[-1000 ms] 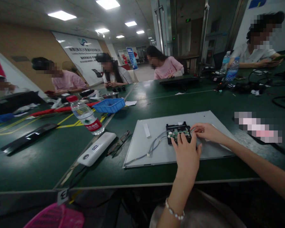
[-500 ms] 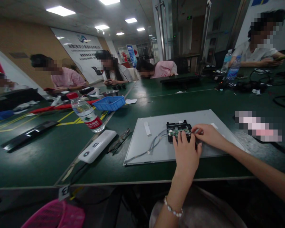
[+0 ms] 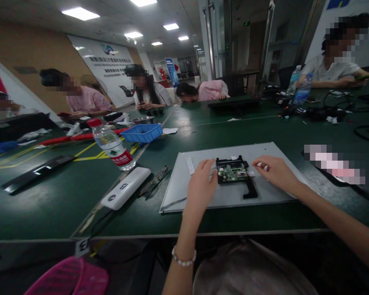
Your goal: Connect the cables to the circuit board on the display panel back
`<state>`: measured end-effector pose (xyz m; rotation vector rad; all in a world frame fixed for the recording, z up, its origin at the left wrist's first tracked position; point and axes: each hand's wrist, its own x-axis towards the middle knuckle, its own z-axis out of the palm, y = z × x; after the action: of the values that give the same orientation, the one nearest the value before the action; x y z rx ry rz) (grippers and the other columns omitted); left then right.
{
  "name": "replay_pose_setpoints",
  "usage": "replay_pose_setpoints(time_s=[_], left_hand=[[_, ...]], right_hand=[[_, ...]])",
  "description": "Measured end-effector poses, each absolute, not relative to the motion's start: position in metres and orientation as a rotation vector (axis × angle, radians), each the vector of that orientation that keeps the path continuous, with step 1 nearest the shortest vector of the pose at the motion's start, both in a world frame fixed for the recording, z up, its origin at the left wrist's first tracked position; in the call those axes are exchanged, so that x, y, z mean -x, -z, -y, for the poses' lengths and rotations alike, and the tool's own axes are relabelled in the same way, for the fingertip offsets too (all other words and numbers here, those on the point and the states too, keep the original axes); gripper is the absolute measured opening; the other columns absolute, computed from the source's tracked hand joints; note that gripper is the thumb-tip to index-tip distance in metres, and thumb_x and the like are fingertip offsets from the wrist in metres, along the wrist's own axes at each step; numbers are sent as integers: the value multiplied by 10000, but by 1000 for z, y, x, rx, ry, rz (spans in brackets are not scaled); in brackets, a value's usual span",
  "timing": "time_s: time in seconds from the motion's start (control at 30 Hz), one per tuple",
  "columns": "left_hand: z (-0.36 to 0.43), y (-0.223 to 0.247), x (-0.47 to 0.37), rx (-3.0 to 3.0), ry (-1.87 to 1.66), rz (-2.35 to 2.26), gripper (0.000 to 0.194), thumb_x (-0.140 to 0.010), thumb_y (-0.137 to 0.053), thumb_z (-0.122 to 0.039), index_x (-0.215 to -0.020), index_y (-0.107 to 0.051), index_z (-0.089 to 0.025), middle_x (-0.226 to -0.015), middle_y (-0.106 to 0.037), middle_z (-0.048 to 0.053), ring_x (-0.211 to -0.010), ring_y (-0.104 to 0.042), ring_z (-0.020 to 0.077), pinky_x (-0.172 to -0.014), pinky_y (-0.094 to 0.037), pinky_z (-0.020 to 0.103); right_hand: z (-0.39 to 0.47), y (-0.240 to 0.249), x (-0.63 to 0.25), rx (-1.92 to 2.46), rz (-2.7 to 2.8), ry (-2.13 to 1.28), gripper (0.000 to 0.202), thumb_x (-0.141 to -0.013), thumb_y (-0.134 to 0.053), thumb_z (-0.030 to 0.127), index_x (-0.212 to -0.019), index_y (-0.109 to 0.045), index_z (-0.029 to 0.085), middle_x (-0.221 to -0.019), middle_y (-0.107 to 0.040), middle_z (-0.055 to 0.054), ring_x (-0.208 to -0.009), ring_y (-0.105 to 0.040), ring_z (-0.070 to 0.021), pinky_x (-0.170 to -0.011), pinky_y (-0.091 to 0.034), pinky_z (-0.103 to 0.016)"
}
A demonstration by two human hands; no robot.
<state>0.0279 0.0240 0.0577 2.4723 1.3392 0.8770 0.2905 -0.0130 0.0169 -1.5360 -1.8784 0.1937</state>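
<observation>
A green circuit board (image 3: 233,174) sits in a black plastic frame (image 3: 250,191) on a flat grey-white panel (image 3: 276,196). My left hand (image 3: 201,186) is at the board's left side, fingers stretched and thumb apart, over the grey cable (image 3: 178,201) that runs to the board. Part of that cable is hidden beneath the hand. To the right of the board, my right hand (image 3: 272,174) has its fingers curled together. Whether they pinch something small I cannot make out. A small whitish piece (image 3: 251,173) shows at the frame's right edge, near those fingertips.
Left of the panel lie glasses (image 3: 155,182), a white power bank (image 3: 126,188) and a water bottle (image 3: 113,147). Farther back is a blue tray (image 3: 142,134). A blurred-out phone-like object (image 3: 335,164) lies right. Several people sit around the green table (image 3: 135,229). A pink basket (image 3: 70,278) stands below.
My left hand has moved left off the board to its left side, baring the board and the frame's lower arm. My right hand has drawn slightly right, away from the frame.
</observation>
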Motion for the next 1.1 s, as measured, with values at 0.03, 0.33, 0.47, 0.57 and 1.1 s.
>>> replay_pose_setpoints(time_s=[0.03,0.33,0.47,0.57,1.1], left_hand=[[-40,-63,-18,-2453,-870,-1379,345,-909,-440,-222,-1240,-532,-201,-1257,-557,74,-897,-630,159,-891,-489,315],[-133,-65,37,-2514,-462,-1493,399,-773,-585,-210,-1170,-601,-166,-1139,-638,69,-1066,-589,203,-959,-441,299],[-139,-45,38,-2399,-399,-1571,398,-730,-580,-165,-1124,-638,-175,-1058,-676,45,-904,-636,177,-842,-486,255],[-142,-36,38,-2312,-418,-1615,366,-717,-543,-122,-1056,-667,-176,-965,-694,26,-712,-632,132,-708,-485,216],[-145,-25,47,-2391,-514,-1563,360,-746,-578,-162,-1102,-631,-179,-945,-675,22,-825,-612,156,-842,-458,255]], right_hand=[[14,-18,-291,1540,1917,-167,206,-849,-475,224,-916,-669,208,-923,-710,-54,-790,-642,-206,-739,-481,-339],[54,-23,-269,1511,2053,44,241,-889,-454,228,-1020,-655,244,-1052,-694,-73,-944,-646,-252,-824,-510,-402],[73,-13,-253,1474,2050,-27,229,-884,-466,217,-1011,-648,269,-1024,-698,-56,-910,-658,-249,-802,-533,-413],[76,-14,-245,1471,2069,-68,217,-888,-464,205,-996,-642,265,-1003,-698,-53,-901,-658,-251,-808,-534,-427],[68,-27,-171,1138,2350,-277,357,-904,-519,242,-1260,-547,235,-1320,-561,-100,-1209,-526,-254,-1012,-463,-425]])
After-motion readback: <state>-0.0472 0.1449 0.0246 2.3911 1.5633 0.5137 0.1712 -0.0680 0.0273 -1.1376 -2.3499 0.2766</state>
